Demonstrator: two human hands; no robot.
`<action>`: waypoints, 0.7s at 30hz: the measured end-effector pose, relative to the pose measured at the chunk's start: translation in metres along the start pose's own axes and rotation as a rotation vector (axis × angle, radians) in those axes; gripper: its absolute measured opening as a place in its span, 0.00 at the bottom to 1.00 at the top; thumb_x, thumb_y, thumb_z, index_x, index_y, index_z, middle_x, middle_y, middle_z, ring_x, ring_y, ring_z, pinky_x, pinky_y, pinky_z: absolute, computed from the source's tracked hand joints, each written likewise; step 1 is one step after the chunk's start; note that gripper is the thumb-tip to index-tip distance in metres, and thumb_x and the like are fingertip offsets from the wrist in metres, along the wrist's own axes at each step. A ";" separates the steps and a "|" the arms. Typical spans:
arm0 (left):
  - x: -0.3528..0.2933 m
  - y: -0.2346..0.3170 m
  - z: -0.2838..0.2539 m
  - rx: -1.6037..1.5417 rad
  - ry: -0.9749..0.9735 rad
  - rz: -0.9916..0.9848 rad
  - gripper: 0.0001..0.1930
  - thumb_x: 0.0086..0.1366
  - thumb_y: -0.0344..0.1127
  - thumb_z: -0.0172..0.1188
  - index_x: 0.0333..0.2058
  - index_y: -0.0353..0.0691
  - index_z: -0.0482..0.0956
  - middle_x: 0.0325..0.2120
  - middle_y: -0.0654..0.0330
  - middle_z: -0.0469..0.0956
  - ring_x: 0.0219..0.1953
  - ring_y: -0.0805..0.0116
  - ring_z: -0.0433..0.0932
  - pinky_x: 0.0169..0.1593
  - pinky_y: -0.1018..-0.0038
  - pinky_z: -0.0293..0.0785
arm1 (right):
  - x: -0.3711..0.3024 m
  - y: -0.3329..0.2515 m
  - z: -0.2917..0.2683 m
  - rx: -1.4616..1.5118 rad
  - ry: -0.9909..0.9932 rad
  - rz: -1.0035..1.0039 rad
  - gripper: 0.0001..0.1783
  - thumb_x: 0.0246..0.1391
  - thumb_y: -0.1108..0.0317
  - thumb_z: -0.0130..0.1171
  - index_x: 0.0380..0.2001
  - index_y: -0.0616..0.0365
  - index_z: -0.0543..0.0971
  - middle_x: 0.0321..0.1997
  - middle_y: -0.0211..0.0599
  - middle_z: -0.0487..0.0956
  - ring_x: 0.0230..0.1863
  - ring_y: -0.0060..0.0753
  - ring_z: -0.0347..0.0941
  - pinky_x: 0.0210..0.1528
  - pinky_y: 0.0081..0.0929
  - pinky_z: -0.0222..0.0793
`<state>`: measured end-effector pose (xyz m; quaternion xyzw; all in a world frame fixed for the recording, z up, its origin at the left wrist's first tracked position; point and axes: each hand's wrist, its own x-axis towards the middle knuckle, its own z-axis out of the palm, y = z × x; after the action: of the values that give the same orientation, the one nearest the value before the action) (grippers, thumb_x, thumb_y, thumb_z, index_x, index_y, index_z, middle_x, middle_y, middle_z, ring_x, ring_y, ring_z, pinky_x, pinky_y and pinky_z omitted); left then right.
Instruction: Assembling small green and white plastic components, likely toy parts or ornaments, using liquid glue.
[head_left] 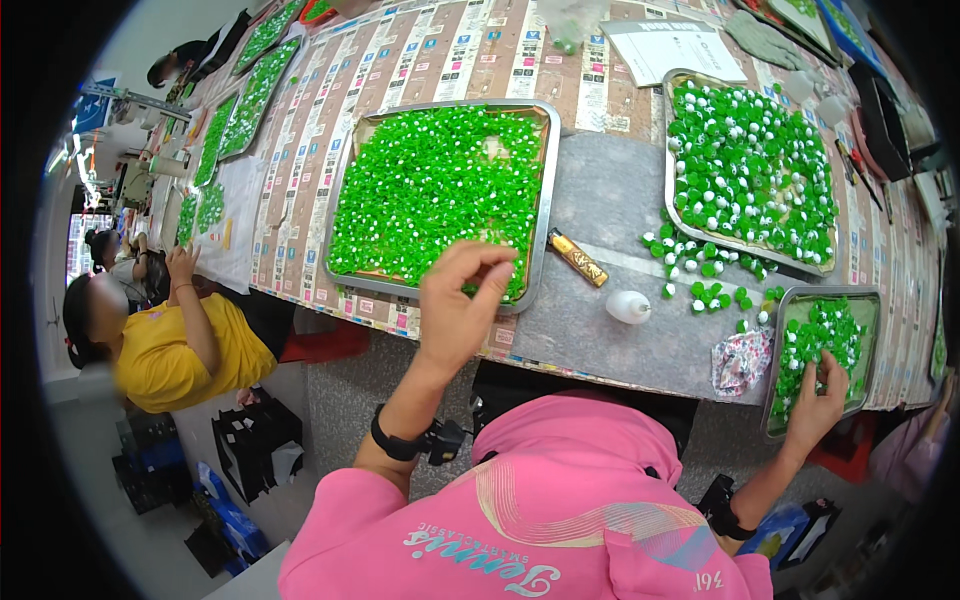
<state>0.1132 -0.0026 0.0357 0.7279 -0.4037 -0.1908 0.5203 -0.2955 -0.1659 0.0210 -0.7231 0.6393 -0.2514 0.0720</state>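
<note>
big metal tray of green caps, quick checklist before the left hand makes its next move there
1. Left hand over the large metal tray of small green plastic caps: ok, it hovers at the near edge.
2. Left grip holding a cap: cannot tell, fingertips pinched together but nothing visible between them.
3. Right hand placed: ok, it rests in the small metal tray of green caps.
4. Loose green and white caps on the grey table: not ok, scattered outside any tray.
5. Gold tube and white egg-shaped object clear of the left hand: ok, both lie to its right.
</note>
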 end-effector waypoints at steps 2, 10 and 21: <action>0.011 -0.019 -0.010 0.350 0.071 0.168 0.06 0.56 0.23 0.59 0.33 0.36 0.80 0.30 0.59 0.76 0.32 0.70 0.74 0.37 0.78 0.69 | 0.002 0.001 -0.003 -0.033 -0.003 -0.001 0.16 0.49 0.77 0.58 0.44 0.60 0.77 0.40 0.37 0.75 0.39 0.31 0.72 0.40 0.27 0.67; 0.035 -0.028 0.000 0.578 0.016 0.287 0.07 0.49 0.27 0.64 0.30 0.39 0.80 0.28 0.57 0.74 0.35 0.58 0.70 0.40 0.67 0.66 | -0.011 -0.082 0.009 0.229 -0.065 -0.199 0.16 0.45 0.81 0.57 0.41 0.61 0.77 0.42 0.41 0.74 0.46 0.39 0.69 0.48 0.34 0.65; 0.037 -0.034 -0.008 0.634 -0.108 0.268 0.07 0.50 0.25 0.61 0.29 0.36 0.73 0.27 0.56 0.73 0.33 0.54 0.70 0.38 0.64 0.66 | -0.039 -0.173 0.053 0.566 -0.355 -0.480 0.25 0.37 0.77 0.65 0.44 0.59 0.75 0.44 0.43 0.73 0.46 0.46 0.67 0.49 0.35 0.64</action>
<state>0.1540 -0.0224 0.0133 0.7826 -0.5618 -0.0241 0.2669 -0.1199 -0.1103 0.0388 -0.8355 0.3358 -0.2985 0.3163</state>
